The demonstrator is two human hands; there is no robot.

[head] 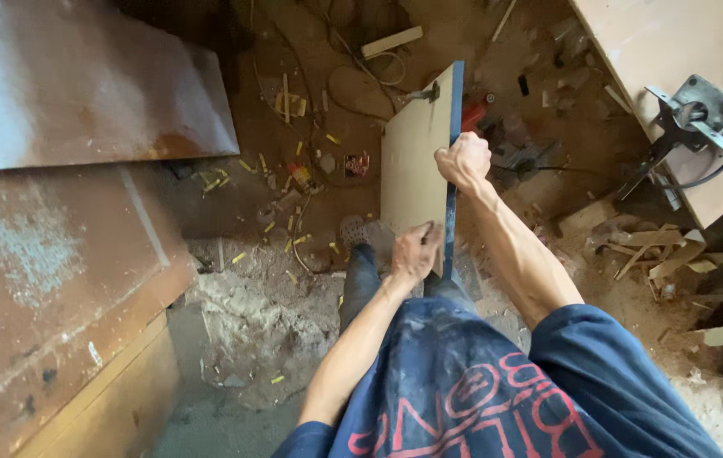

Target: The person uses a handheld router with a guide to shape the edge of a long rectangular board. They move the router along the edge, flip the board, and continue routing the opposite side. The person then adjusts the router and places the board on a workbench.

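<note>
Head view: a person stands holding a pale board [412,161] on edge, w/ a dark blue strip [453,153] running along its right edge. The board stands nearly upright in front of the legs, low end near a grey shoe [353,231], top end pointing away toward the littered floor [277,280].

Right hand [463,161] is fisted shut around the blue-edged side about mid-length, thumb side up. Left hand [417,252] sits lower, near the board's bottom corner, fingers curled closed on that same edge; exactly how far the fingers wrap to the far face can't be told.

To handle it well, I'd judge: keep both grips firm on the one edge, hands spread apart as they are so the board doesn't twist, and keep the low end clear of the shoe and the offcuts.

Pose: both arms extended down and fwd, right arm nearly straight w/ forearm tensed, left arm slightly bent and tucked closer to the body. Wrists are roughly in line w/ the edge.

Around: a big reddish-brown panel [82,85] lies at upper left, a tabletop [650,42] at upper right carries a power tool [700,114], and wood scraps [650,246] and sawdust cover the ground.
</note>
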